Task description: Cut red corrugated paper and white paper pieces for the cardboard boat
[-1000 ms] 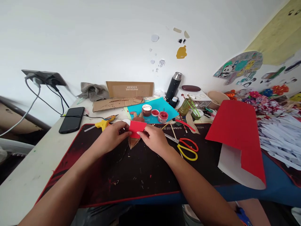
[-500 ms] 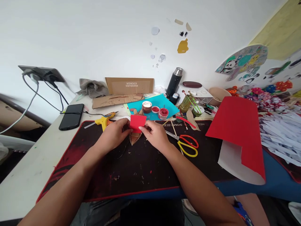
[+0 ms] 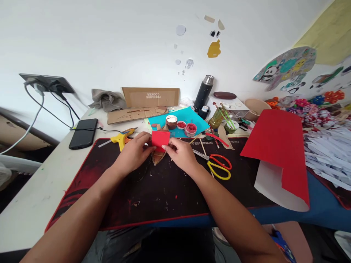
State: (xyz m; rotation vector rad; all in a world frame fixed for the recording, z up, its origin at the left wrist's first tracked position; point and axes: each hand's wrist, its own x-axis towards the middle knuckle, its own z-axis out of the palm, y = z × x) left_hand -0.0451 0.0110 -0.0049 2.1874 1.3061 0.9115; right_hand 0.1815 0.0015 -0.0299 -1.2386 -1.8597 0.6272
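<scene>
Up edges the red square (image 3: 160, 141), covering more of the clutter behind than a second ago, head view, left hand (image 3: 137, 150) and right hand (image 3: 181, 152) pinching its sides, roomy mat (image 3: 170, 191) between the forearms, cardboard piece (image 3: 158, 157) mostly hidden, tip showing

A white wall (image 3: 123, 47) is standing behind a pale surface (image 3: 30, 197), carrying a mustard-yellow cut-out (image 3: 214, 49) near the middle and a multicoloured decorated panel (image 3: 287, 65) further right. A yellowish sheet (image 3: 327, 34) is covering part of the wall at upper right, while a dark socket plate (image 3: 49, 79) is holding plugs (image 3: 40, 87) at left. Soft, diffuse light is falling across the wall.
</scene>
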